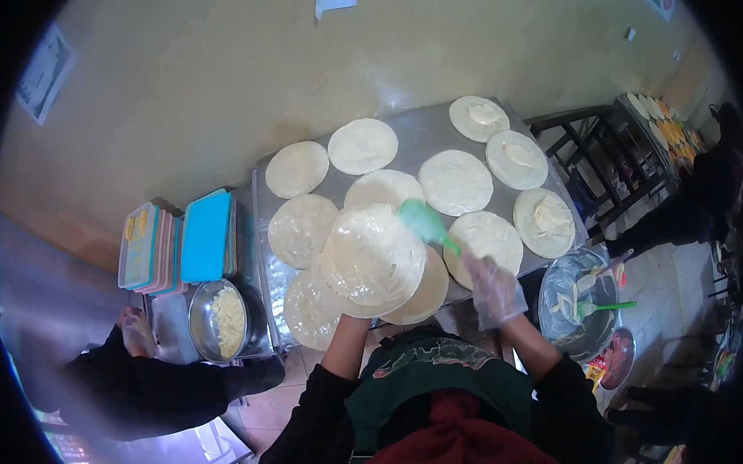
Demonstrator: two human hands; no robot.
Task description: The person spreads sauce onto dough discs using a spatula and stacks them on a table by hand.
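A round, flat disc of pale dough (369,260) with a wet, shiny top is held up above the table. My left hand (352,320) supports it from below; its fingers are hidden under the disc. My right hand (492,295), in a clear plastic glove, is closed around the handle of a green spatula (426,221). The spatula's head is blurred by motion at the disc's upper right edge. Several more dough rounds lie about on the metal table (403,135). Three on the right, including the nearest one (544,222), carry a dollop of cream.
A large bowl (576,341) smeared with cream stands at the right, with utensils in it. On the left are stacked plastic trays (142,248), a blue lid (205,236) and a bowl of grated cheese (218,321). Another person's gloved hand (137,332) is nearby. Chairs stand at right.
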